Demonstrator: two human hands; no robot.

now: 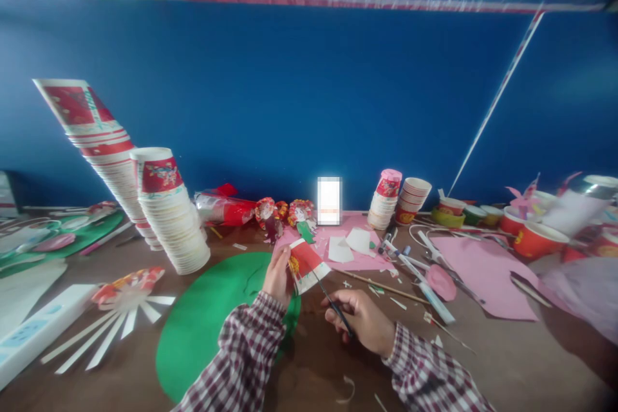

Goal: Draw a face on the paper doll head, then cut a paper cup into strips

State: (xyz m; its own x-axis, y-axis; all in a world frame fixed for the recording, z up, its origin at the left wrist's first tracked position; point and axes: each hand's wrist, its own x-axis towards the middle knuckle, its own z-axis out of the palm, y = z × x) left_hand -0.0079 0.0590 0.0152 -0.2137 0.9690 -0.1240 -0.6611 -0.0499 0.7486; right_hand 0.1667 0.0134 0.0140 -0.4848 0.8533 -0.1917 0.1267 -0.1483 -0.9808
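Note:
A red and white piece of paper cup (308,265) is held up over the table by my left hand (279,275), whose fingers close on its left edge. My right hand (360,320) grips dark-handled scissors (341,317), with the blades reaching up-left to the lower right edge of the cup piece. Beneath my left forearm lies a round green sheet (207,315). Just behind the cup piece are pink paper (381,260) with white scraps on it and two small decorated figures (303,219).
Tall stacks of paper cups (171,219) stand at the left, near a cut fan-shaped cup (128,296) and a white power strip (43,328). Shorter cup stacks (412,196) stand behind. Markers, a thin stick (386,286), pink sheets (487,277) and bowls (541,239) lie at the right.

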